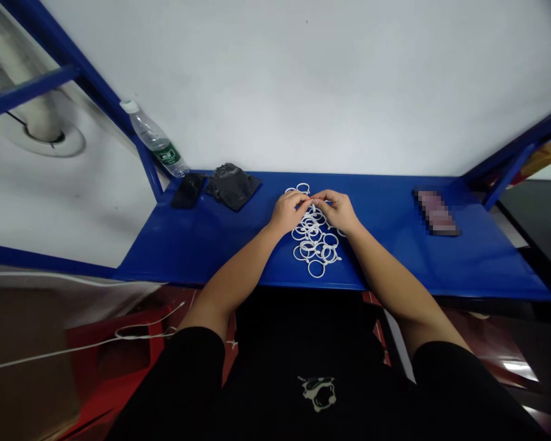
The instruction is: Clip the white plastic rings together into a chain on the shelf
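Several white plastic rings with small tabs, like curtain rings [316, 268], lie in a loose pile on the blue table [386, 263]. Over the far end of the pile, my left hand [288, 211] and my right hand [338, 211] meet at the fingertips. Both are closed in a pinch on one white ring [313, 208], whose lower part shows just under the fingers; the rest of it is hidden. A couple of other rings [303, 187] lie just beyond my hands, and one shows partly beside my right wrist.
A clear bottle [158, 144] with a green label stands at the back left. Near it lie a dark phone-like slab [188, 190] and a black drawstring pouch [233, 186]. A blurred-out phone [437, 212] lies at the right. Blue frame bars [149, 168] flank the table.
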Tool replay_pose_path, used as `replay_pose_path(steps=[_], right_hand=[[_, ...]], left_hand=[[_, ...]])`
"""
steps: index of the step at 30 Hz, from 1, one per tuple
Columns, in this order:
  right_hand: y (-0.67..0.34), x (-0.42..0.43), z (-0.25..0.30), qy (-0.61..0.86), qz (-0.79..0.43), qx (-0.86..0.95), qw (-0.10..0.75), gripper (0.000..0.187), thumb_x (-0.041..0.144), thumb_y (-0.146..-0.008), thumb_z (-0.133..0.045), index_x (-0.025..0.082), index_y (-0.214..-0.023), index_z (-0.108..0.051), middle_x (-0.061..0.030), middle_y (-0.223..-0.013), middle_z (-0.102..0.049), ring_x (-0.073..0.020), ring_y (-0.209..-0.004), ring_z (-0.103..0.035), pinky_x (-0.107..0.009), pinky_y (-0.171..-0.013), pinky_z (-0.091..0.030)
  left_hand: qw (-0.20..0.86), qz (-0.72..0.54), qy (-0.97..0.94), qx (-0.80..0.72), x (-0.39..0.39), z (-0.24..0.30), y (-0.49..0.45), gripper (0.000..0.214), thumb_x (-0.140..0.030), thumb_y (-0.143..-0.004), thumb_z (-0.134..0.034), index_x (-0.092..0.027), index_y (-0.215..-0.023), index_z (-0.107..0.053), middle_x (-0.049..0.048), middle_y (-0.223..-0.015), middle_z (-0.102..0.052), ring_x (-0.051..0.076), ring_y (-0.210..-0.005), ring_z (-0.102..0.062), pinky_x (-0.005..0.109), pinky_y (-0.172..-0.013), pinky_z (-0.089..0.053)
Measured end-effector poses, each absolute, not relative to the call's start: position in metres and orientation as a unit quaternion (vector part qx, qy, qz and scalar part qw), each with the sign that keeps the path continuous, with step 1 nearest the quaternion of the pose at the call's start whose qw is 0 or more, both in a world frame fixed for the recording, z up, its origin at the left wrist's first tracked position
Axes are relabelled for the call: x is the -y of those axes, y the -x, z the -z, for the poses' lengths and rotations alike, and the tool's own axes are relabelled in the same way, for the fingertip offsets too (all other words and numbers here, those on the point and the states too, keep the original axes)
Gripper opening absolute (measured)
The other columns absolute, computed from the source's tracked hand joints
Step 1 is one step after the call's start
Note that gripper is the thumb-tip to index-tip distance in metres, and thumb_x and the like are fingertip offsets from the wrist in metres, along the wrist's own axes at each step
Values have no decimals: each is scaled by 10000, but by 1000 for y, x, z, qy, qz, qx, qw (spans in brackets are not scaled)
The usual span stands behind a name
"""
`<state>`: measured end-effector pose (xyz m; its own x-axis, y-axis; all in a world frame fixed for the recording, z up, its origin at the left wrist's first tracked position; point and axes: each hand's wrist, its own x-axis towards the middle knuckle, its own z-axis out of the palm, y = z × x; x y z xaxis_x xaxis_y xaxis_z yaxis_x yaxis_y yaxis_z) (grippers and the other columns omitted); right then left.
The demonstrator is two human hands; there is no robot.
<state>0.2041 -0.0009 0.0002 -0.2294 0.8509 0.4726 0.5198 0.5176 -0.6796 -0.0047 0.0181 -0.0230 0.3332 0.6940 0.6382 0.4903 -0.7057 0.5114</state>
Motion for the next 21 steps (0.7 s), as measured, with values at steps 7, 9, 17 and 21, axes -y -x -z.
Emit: replay_pose_path(steps=[7,9,17,21], right_hand=[[-220,-3,-11,457,-73,820,336,247,333,-1062,-603,250,-1100,-832,-82,-1087,-882,-295,-988,-790,-624,-1233,-440],[-224,-4,-12,447,-73,839,303,238,325,-1039,-617,243,-1051,-839,-77,-1014,-877,-286,-934,-780,-592,-1185,-469],[-218,-4,-7,431,-87,850,289,280,377,-1042,-629,226,-957,-850,-77,-876,-842,-258,-807,-740,-414,-844,-543],[-214,-3,-5,421,-97,850,300,252,318,-1030,-621,222,-997,-851,-79,-939,-862,-260,-848,-768,-416,-875,-568]], left_hand=[[84,-362,-782,-500,-35,31,18,219,-225,-1039,-748,-250,-1244,-820,108,-1293,-805,321,-1189,-688,462,-1037,-538],[89,-326,-777,-532,-36,33,21,284,-211,-1023,-760,-266,-1297,-812,113,-1342,-794,349,-1226,-671,483,-1036,-526],[95,-234,-792,-556,-29,23,19,316,-214,-1047,-726,-273,-1349,-800,104,-1154,-824,339,-1133,-733,474,-1007,-501],[112,-230,-795,-550,-26,19,16,207,-185,-1030,-733,-254,-1186,-851,86,-1099,-824,303,-1080,-762,429,-961,-522]])
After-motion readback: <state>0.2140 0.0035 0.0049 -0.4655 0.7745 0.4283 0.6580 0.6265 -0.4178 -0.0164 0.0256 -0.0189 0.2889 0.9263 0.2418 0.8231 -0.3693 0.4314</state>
